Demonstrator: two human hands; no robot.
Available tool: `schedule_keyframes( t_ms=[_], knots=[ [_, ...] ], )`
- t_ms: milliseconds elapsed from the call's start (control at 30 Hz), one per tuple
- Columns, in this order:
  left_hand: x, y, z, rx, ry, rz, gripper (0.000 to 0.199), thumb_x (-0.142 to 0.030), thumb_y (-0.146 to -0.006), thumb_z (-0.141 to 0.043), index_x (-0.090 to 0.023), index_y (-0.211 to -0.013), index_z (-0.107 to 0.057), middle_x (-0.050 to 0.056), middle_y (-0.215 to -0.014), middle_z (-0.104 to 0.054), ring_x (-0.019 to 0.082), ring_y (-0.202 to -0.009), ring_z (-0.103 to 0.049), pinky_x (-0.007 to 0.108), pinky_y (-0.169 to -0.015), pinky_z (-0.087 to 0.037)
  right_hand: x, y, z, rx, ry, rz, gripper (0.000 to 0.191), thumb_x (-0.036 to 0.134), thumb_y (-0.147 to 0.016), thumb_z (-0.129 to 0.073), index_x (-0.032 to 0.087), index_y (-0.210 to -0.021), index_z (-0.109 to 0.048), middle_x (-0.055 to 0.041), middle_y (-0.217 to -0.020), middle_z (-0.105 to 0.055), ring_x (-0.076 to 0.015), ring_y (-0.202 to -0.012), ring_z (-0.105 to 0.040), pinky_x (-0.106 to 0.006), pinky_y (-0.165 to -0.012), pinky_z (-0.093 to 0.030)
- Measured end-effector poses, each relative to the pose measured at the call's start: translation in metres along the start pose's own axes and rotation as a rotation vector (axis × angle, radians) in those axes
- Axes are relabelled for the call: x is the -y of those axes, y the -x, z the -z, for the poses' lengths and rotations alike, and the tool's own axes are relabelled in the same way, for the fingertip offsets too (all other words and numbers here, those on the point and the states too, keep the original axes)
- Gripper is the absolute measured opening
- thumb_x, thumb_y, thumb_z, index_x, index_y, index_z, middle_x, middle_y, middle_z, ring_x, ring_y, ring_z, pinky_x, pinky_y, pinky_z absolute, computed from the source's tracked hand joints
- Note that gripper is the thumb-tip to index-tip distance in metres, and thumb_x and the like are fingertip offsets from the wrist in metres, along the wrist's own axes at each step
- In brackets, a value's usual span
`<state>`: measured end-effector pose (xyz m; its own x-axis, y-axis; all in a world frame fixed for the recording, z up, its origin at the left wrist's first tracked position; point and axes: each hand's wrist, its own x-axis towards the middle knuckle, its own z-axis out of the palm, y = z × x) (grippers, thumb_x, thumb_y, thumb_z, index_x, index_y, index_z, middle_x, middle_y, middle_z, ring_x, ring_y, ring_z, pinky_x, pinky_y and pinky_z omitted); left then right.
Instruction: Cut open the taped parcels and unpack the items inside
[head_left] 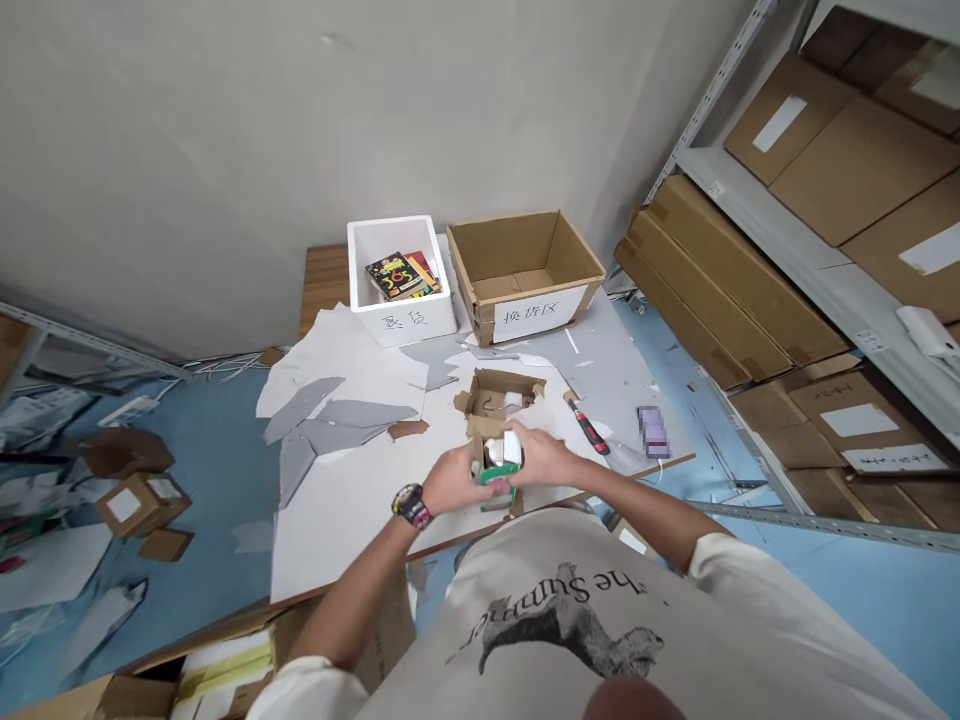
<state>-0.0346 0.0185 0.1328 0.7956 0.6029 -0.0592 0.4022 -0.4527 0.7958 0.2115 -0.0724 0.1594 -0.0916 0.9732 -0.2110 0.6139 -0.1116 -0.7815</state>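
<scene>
Head view: left hand (pixel 456 481) and right hand (pixel 546 458) angle inward, fingers (pixel 527 440) gripping a small green box (pixel 498 474).

"365" on book (pixel 396 277), "换货区" on carton (pixel 511 248), "Summer" on shirt (pixel 540 560)

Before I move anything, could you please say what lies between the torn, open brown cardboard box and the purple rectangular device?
The head view shows a slim red-and-black tool lying between the box and device.
</scene>
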Motion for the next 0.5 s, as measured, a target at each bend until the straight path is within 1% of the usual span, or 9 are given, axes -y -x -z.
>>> schedule_keyframes(
  t_ms=[67, 100, 133, 233, 300, 367, 400, 467, 500],
  knots=[
    [-0.022, -0.039, 0.042, -0.029, -0.049, -0.047, 0.071, -0.06, -0.078, -0.094, -0.028, -0.138, -0.073, 0.007, -0.111, -0.085, 0.034, -0.094, -0.082, 0.041, -0.083, -0.063, 0.024, -0.02, 0.049, -0.049, -0.025, 0.115, 0.084, 0.047, -0.072, -0.099, 0.027, -0.143, -0.059, -0.0014, -0.109, -0.078, -0.0276, -0.093, -0.075, -0.031, -0.078, -0.053],
    [-0.031, -0.065, 0.062, -0.082, -0.084, -0.078, 0.074, -0.061, -0.078, -0.094, -0.027, -0.14, -0.071, 0.007, -0.111, -0.084, 0.033, -0.092, -0.081, 0.04, -0.082, -0.063, 0.034, -0.036, 0.076, -0.103, -0.017, 0.178, 0.081, 0.047, -0.074, -0.098, 0.027, -0.142, -0.06, -0.0019, -0.113, -0.078, -0.0276, -0.097, -0.075, -0.032, -0.082, -0.054],
    [-0.039, -0.095, 0.082, -0.145, -0.126, -0.123, 0.075, -0.06, -0.078, -0.094, -0.026, -0.141, -0.071, 0.008, -0.112, -0.084, 0.033, -0.094, -0.081, 0.04, -0.084, -0.062, 0.043, -0.055, 0.103, -0.168, 0.001, 0.238, 0.079, 0.046, -0.075, -0.097, 0.027, -0.142, -0.06, -0.0033, -0.118, -0.078, -0.0285, -0.102, -0.075, -0.034, -0.086, -0.056],
    [-0.049, -0.198, 0.132, -0.334, -0.197, -0.247, 0.072, -0.057, -0.082, -0.092, -0.023, -0.141, -0.068, 0.009, -0.117, -0.081, 0.034, -0.106, -0.08, 0.04, -0.092, -0.062, 0.053, -0.129, 0.182, -0.361, 0.119, 0.387, 0.074, 0.037, -0.076, -0.092, 0.024, -0.143, -0.061, -0.0095, -0.135, -0.073, -0.0335, -0.12, -0.071, -0.042, -0.101, -0.057],
    [-0.046, -0.266, 0.153, -0.408, -0.192, -0.293, 0.075, -0.054, -0.083, -0.092, -0.02, -0.145, -0.065, 0.011, -0.124, -0.079, 0.034, -0.115, -0.078, 0.041, -0.098, -0.061, 0.046, -0.184, 0.221, -0.432, 0.199, 0.4, 0.072, 0.032, -0.077, -0.088, 0.023, -0.144, -0.061, -0.0115, -0.137, -0.071, -0.0359, -0.125, -0.068, -0.047, -0.105, -0.056],
    [-0.035, -0.323, 0.162, -0.417, -0.185, -0.282, 0.076, -0.05, -0.086, -0.089, -0.018, -0.15, -0.062, 0.013, -0.131, -0.078, 0.035, -0.122, -0.077, 0.045, -0.106, -0.06, 0.029, -0.238, 0.244, -0.46, 0.25, 0.356, 0.073, 0.028, -0.077, -0.084, 0.023, -0.146, -0.06, -0.0127, -0.137, -0.069, -0.0368, -0.124, -0.067, -0.05, -0.106, -0.057],
    [-0.027, -0.345, 0.163, -0.404, -0.194, -0.244, 0.077, -0.049, -0.087, -0.087, -0.018, -0.153, -0.061, 0.014, -0.135, -0.076, 0.036, -0.126, -0.075, 0.048, -0.111, -0.059, 0.018, -0.263, 0.249, -0.465, 0.263, 0.319, 0.073, 0.026, -0.077, -0.083, 0.023, -0.147, -0.06, -0.0132, -0.138, -0.069, -0.0367, -0.123, -0.067, -0.051, -0.106, -0.057],
    [-0.008, -0.377, 0.157, -0.354, -0.263, -0.1, 0.081, -0.05, -0.088, -0.084, -0.019, -0.159, -0.059, 0.018, -0.148, -0.072, 0.041, -0.142, -0.068, 0.059, -0.125, -0.049, -0.009, -0.305, 0.244, -0.45, 0.255, 0.232, 0.074, 0.024, -0.075, -0.082, 0.023, -0.146, -0.061, -0.0138, -0.137, -0.069, -0.0361, -0.121, -0.067, -0.052, -0.107, -0.058],
    [0.002, -0.386, 0.151, -0.31, -0.313, -0.007, 0.085, -0.053, -0.088, -0.082, -0.02, -0.163, -0.057, 0.019, -0.156, -0.068, 0.044, -0.152, -0.06, 0.065, -0.132, -0.04, -0.023, -0.32, 0.237, -0.419, 0.233, 0.182, 0.075, 0.024, -0.073, -0.083, 0.022, -0.145, -0.061, -0.0135, -0.135, -0.07, -0.0354, -0.119, -0.068, -0.052, -0.107, -0.059]
  ],
)
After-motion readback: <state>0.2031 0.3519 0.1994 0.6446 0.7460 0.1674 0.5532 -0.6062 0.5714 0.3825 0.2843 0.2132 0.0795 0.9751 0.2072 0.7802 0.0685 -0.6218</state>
